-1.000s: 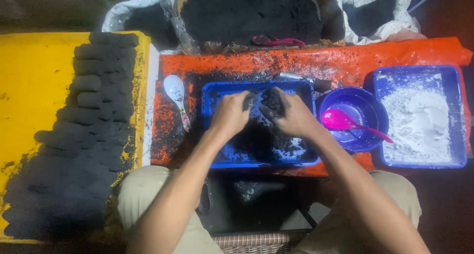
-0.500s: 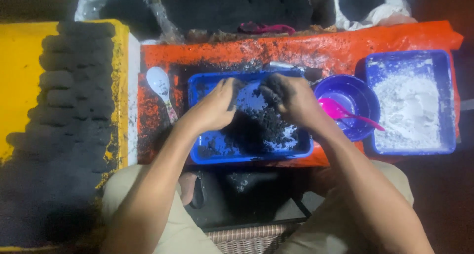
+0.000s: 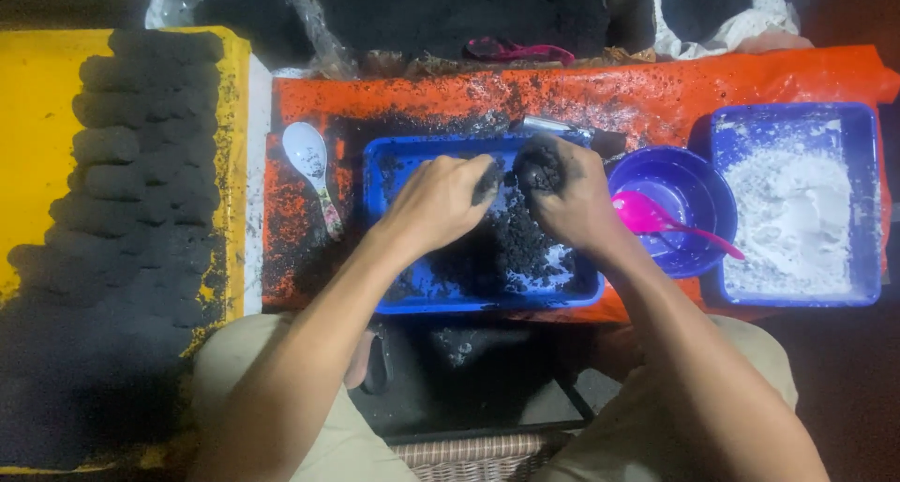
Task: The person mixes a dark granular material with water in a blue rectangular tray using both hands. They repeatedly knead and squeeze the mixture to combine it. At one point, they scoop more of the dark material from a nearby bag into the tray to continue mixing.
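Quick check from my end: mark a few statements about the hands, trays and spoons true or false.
1. The right hand holds a lump of black mix. True.
2. The pink spoon lies in the tray of white powder. False: it rests in the purple bowl.
3. Both hands are over the blue middle tray. True.
4. The white spoon is in the left hand. False: it lies on the orange sheet.

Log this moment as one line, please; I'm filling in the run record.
left hand: open, in black mix | right hand: shut on black lump | blue tray | pink spoon in purple bowl
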